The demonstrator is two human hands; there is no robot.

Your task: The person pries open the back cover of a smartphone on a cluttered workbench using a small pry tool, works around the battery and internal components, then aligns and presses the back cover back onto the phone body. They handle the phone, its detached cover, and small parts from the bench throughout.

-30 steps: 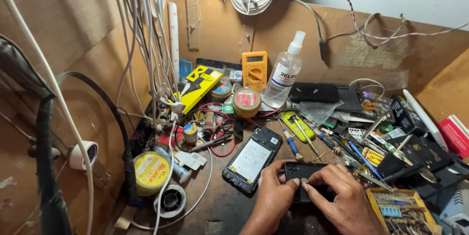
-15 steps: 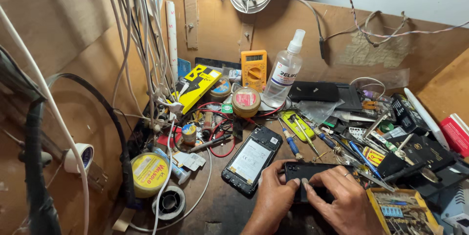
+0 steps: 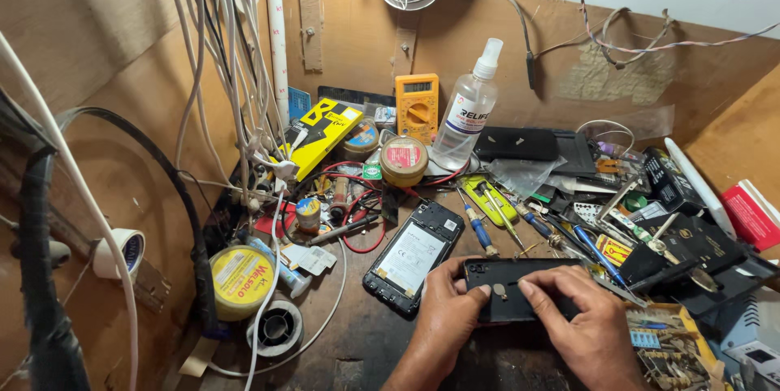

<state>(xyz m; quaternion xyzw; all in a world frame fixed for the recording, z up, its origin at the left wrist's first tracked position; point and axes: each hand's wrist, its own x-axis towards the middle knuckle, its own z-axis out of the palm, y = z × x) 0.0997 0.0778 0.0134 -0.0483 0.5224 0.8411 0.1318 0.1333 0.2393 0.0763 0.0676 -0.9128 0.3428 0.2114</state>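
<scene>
Hands (image 3: 520, 318) unmoved on black phone (image 3: 520, 285)

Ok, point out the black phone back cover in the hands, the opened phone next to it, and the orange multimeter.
black phone back cover (image 3: 520, 273), head view, bare top edge between the hands.
opened phone (image 3: 413, 257), head view, middle of its light battery.
orange multimeter (image 3: 417, 110), head view, its dial.
</scene>
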